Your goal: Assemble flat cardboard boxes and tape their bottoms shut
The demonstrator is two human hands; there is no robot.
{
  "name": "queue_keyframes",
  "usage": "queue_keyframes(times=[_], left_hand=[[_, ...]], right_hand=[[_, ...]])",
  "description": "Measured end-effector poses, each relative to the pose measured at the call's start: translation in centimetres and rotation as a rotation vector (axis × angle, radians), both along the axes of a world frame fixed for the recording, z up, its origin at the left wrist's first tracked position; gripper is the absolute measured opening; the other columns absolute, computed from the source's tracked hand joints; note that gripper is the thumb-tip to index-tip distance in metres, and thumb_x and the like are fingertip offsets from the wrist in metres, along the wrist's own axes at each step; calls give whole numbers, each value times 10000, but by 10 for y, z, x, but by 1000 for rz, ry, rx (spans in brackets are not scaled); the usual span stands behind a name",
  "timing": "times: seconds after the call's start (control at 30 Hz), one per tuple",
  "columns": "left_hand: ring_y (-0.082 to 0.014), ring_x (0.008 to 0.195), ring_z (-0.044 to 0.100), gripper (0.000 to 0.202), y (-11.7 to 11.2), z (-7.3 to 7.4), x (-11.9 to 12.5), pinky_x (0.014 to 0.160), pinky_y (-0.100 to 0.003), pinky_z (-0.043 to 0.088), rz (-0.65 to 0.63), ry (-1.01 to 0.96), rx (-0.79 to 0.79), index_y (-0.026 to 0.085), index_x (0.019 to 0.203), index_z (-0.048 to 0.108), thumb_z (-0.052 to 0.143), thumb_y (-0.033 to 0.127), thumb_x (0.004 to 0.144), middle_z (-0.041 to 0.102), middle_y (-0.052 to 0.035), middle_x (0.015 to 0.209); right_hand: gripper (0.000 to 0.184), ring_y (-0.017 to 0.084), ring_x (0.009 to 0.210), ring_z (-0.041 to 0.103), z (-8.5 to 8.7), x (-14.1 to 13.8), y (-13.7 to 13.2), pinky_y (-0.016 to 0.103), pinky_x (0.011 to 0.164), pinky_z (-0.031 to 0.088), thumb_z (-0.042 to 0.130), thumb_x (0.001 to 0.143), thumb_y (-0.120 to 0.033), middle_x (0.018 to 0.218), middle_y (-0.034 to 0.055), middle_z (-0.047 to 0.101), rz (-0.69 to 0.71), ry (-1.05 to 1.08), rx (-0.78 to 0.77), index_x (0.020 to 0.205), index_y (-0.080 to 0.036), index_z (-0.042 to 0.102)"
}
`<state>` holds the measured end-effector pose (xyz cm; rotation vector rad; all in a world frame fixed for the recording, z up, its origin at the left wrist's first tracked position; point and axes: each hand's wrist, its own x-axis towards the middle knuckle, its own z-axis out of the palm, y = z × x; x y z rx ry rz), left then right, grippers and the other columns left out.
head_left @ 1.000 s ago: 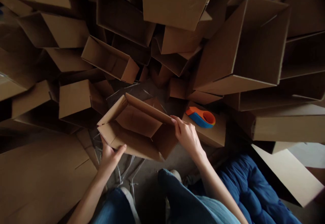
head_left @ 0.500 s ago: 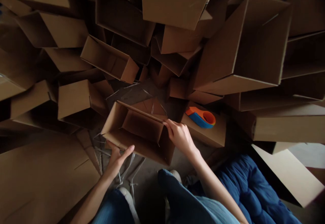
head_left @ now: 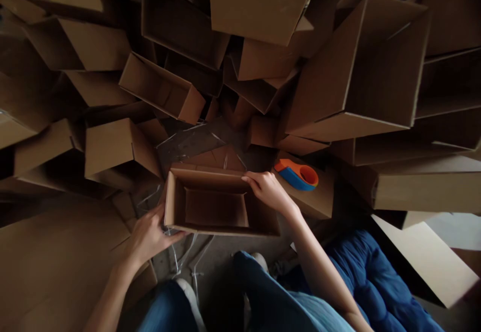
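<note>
An open-topped cardboard box [head_left: 216,209] is held between my two hands, its hollow inside facing up at me. My left hand [head_left: 148,234] lies against the box's left end and lower corner, thumb along the near side, some fingers hidden behind the cardboard. On the far right part of the rim, my right hand [head_left: 268,189] pinches the wall between thumb and fingers. Just right of that hand, an orange and blue tape dispenser [head_left: 298,174] sits on top of a closed cardboard box [head_left: 311,199].
Open cardboard boxes are heaped all round, among them a tall one [head_left: 383,66] at the right and a small one [head_left: 161,89] beyond my hands. Loose pale straps [head_left: 195,262] lie on the floor by my shoes. A blue padded garment [head_left: 364,282] lies at lower right.
The box has turned to sit nearly level across my view and shifted slightly right. My left hand has moved from its near edge to its left end; my right hand keeps the rim.
</note>
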<state>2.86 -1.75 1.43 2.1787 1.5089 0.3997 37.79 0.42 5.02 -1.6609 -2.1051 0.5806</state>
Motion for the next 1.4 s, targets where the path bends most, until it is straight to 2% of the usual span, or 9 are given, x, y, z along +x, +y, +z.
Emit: queue_keyframes(times=[0.27,0.4,0.5,0.57,0.73,1.0,1.17,1.3,1.4], left_hand=[[-356,813,720,476,4,9,-1,687,-377,549,67,326,51,188,810,661,654,642,670,750,-140,809],[-375,892,717,673,6,5,3,717,-407,565,63,329,4,142,1015,668,566,740,721,751,-174,956],[-445,1065,653,955,8,4,13,863,-503,539,134,314,84,43,1224,594,547,819,669,672,-280,1175],[-471,1181,581,1105,10,3,20,943,-544,499,180,251,148,0,1358,484,585,825,630,578,-322,1314],[-398,1345,460,1210,17,-4,38,1039,-515,464,273,-72,202,139,1551,189,711,718,624,381,-227,1535],[-371,1310,510,1078,15,-13,52,1048,-500,472,358,-237,243,146,1521,288,760,598,664,466,-210,1485],[-359,1296,527,1090,14,-13,49,1051,-475,476,352,-255,215,150,1526,290,781,574,651,481,-205,1475],[-337,1415,371,1125,13,-10,44,1151,-477,344,343,-357,53,183,1553,223,784,566,657,369,-174,1557],[-274,1475,251,921,12,-9,44,1207,-438,217,358,-539,-59,216,1554,229,649,556,808,290,-109,1606]], right_hand=[[251,247,926,716,-15,-19,32,309,777,492,489,968,-263,956,49,766,-22,202,108,972,-241,740],[225,250,1197,615,-26,-22,56,395,997,481,541,940,-261,1091,24,751,-23,421,201,1023,-279,749],[222,250,1242,582,-34,-18,72,435,1017,484,557,929,-263,1122,17,741,-72,442,218,1043,-293,745],[227,252,1246,578,-38,-15,79,445,1009,492,558,924,-255,1139,18,734,-100,431,209,1058,-297,737],[227,254,1273,556,-37,-13,82,455,1027,482,559,920,-267,1150,34,728,-92,428,201,1072,-278,727],[363,245,1436,341,-28,-13,79,489,1136,347,522,942,-444,1329,40,635,-82,496,274,1245,-280,637],[382,257,1420,369,-31,-14,77,500,1134,334,482,951,-500,1321,38,641,-183,589,268,1216,-282,649],[380,266,1408,386,-31,-15,76,503,1120,347,506,935,-514,1320,39,642,-181,589,250,1199,-286,656],[383,269,1404,391,-31,-15,76,510,1120,344,513,927,-524,1315,38,644,-191,585,236,1190,-287,659]])
